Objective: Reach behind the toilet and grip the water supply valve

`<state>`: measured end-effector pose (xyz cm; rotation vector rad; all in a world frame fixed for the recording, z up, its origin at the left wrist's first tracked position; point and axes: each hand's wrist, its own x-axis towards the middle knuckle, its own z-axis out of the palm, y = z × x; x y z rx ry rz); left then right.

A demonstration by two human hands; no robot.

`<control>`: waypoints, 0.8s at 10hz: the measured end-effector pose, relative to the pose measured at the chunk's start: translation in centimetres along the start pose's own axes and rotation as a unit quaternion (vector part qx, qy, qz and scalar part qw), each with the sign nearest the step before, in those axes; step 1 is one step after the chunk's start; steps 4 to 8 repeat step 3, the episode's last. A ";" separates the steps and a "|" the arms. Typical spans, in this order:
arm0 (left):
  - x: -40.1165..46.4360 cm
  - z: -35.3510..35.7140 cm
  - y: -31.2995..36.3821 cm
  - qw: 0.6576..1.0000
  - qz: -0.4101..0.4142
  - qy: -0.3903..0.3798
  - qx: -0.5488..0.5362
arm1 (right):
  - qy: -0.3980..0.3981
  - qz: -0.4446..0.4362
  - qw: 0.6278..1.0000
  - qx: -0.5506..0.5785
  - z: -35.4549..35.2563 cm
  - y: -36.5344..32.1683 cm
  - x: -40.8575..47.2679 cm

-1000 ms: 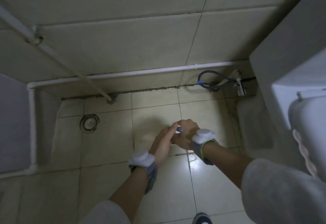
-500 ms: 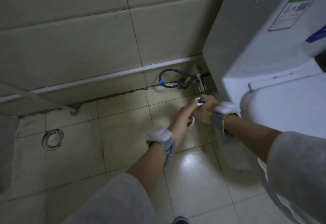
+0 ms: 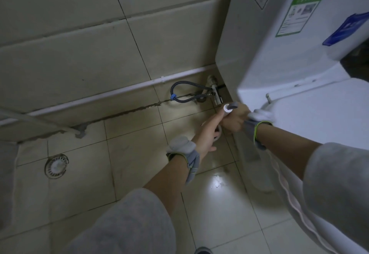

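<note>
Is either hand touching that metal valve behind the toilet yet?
Apart. The head view shows floor tile between the valve and both the right hand and left hand.

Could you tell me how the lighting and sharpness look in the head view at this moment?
Head view: dim overall; a torch in the right hand throws a bright glare patch on the floor tiles; the valve sits in gloom but is legible; the tank edges bow from the wide angle; both sleeves look soft.

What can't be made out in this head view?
- Water supply valve: small, dim, its handle unclear beside the tank.
- Right hand: grasps a grey object, identity unclear.
- Left hand: palm and any contents hidden.
- Tank label: text too small.
</note>
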<state>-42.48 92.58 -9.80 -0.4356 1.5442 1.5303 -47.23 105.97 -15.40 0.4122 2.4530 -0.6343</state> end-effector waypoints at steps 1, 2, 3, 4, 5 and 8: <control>-1.2 -0.9 0.2 1.000 -0.010 -0.006 0.010 | 0.037 0.047 0.997 0.042 -0.8 -0.7 -2.0; -2.5 -1.7 0.4 1.000 -0.002 -0.003 0.015 | 0.044 0.047 0.996 0.067 -1.0 -1.1 -3.2; -4.9 -3.1 1.0 1.000 0.004 0.004 0.006 | 0.023 0.088 0.989 0.113 -0.3 -1.6 -5.3; -4.9 -3.1 1.0 1.000 0.004 0.004 0.006 | 0.023 0.088 0.989 0.113 -0.3 -1.6 -5.3; -4.9 -3.1 1.0 1.000 0.004 0.004 0.006 | 0.023 0.088 0.989 0.113 -0.3 -1.6 -5.3; -4.9 -3.1 1.0 1.000 0.004 0.004 0.006 | 0.023 0.088 0.989 0.113 -0.3 -1.6 -5.3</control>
